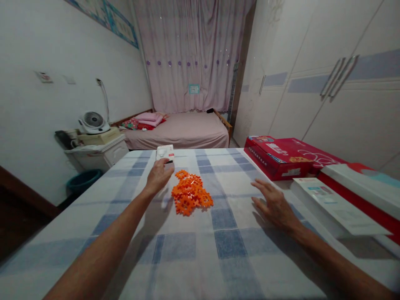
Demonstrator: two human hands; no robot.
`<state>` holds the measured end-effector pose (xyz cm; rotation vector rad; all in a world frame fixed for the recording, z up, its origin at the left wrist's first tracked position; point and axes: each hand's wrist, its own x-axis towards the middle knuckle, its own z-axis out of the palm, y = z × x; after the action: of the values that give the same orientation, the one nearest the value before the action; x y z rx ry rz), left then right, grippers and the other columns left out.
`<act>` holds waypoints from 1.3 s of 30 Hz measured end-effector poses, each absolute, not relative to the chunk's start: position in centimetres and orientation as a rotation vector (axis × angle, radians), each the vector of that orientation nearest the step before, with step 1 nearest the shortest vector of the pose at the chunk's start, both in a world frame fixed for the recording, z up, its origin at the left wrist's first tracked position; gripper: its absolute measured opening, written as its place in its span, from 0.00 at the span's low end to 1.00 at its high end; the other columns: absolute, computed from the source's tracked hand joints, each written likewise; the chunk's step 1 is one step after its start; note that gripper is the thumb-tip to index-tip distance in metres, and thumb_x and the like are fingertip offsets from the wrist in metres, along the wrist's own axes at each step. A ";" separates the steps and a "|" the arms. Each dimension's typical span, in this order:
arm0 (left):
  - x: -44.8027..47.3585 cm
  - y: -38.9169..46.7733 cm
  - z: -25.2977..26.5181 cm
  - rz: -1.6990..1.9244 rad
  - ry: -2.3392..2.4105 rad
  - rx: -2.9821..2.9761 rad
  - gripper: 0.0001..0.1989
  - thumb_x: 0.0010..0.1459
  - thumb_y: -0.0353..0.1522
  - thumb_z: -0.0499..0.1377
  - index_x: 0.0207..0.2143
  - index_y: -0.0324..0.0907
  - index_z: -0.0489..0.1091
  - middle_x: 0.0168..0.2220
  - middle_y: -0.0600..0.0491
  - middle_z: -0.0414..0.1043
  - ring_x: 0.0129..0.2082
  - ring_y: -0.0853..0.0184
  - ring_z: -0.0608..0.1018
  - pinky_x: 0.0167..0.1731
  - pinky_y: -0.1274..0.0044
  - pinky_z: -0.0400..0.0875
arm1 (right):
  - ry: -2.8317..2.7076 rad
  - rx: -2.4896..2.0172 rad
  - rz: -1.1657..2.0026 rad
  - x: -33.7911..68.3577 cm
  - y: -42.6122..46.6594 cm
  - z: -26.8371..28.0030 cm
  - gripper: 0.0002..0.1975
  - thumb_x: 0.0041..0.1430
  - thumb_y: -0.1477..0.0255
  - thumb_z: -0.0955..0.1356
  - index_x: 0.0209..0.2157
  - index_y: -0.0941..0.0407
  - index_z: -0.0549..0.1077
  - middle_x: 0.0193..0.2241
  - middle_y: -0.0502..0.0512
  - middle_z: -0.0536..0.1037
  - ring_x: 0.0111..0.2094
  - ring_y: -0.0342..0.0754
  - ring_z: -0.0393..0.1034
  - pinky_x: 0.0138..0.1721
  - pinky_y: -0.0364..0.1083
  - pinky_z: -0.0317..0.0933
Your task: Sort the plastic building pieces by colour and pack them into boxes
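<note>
Left grip point(160, 176): at a small white box point(164, 151), fingers overlapping its lower part (whether they clasp it is hard to tell)
Right grip point(271, 203): fingers loosely spread, near the red box point(281, 153)
Orange pieces point(189, 192): heaped between both hands
Bench point(175, 275): blue-and-white checked cloth point(231, 243)
Bed point(190, 131): beyond the bench, before pink curtains point(187, 41)

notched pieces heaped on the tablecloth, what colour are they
The notched pieces are bright orange, as the head view shows.
</note>
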<state>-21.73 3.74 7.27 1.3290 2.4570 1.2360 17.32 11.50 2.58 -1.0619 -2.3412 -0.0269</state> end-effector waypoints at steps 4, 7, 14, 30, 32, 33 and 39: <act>-27.9 6.4 5.5 1.215 2.649 0.974 0.28 0.50 0.34 0.56 0.52 0.28 0.65 0.52 0.30 0.68 0.51 0.49 0.73 0.45 0.65 0.69 | -2.349 -0.977 0.048 16.0 10.8 0.2 0.18 0.60 0.69 0.60 0.49 0.56 0.71 0.53 0.63 0.72 0.53 0.55 0.68 0.53 0.57 0.62; -30.3 7.6 4.2 1.179 2.626 0.829 0.20 0.51 0.35 0.55 0.42 0.29 0.71 0.37 0.34 0.76 0.38 0.50 0.79 0.33 0.67 0.71 | -2.363 -0.929 0.069 16.1 10.5 -0.2 0.16 0.59 0.69 0.61 0.46 0.55 0.73 0.50 0.62 0.74 0.51 0.55 0.70 0.51 0.56 0.65; -31.1 9.0 3.7 1.040 2.553 0.807 0.11 0.49 0.35 0.58 0.21 0.36 0.70 0.13 0.45 0.67 0.20 0.54 0.76 0.21 0.70 0.67 | -2.360 -0.957 0.122 16.3 10.6 0.1 0.15 0.60 0.69 0.61 0.45 0.54 0.73 0.49 0.62 0.75 0.49 0.54 0.71 0.49 0.55 0.67; -17.2 3.4 10.6 0.736 2.321 1.471 0.10 0.49 0.30 0.51 0.18 0.42 0.68 0.14 0.51 0.70 0.20 0.61 0.75 0.27 0.75 0.65 | -2.077 -1.042 0.851 15.7 10.4 2.1 0.20 0.58 0.63 0.63 0.52 0.51 0.68 0.53 0.60 0.70 0.50 0.55 0.68 0.52 0.58 0.63; -13.3 2.4 9.9 0.793 2.198 1.690 0.09 0.47 0.28 0.51 0.22 0.42 0.70 0.18 0.51 0.72 0.23 0.62 0.75 0.28 0.75 0.64 | -1.986 -1.056 1.077 15.1 9.8 3.1 0.25 0.58 0.59 0.63 0.56 0.51 0.64 0.54 0.61 0.69 0.50 0.54 0.69 0.50 0.57 0.65; -11.4 1.9 9.5 0.853 2.131 1.772 0.09 0.47 0.27 0.51 0.23 0.43 0.71 0.21 0.50 0.73 0.25 0.62 0.75 0.28 0.75 0.63 | -1.916 -1.062 1.197 14.7 9.4 3.6 0.28 0.58 0.58 0.63 0.58 0.51 0.61 0.56 0.62 0.68 0.50 0.53 0.69 0.49 0.56 0.65; -4.5 0.3 7.0 0.993 1.799 1.820 0.12 0.48 0.28 0.52 0.31 0.44 0.74 0.29 0.48 0.75 0.31 0.60 0.75 0.32 0.73 0.65 | -1.456 -1.036 1.615 12.7 7.6 4.6 0.31 0.55 0.59 0.65 0.59 0.51 0.56 0.55 0.59 0.69 0.48 0.52 0.70 0.40 0.50 0.68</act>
<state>-4.53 0.31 7.04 1.8203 1.7985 0.9927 12.69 7.57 4.56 -1.0360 -1.4563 1.6148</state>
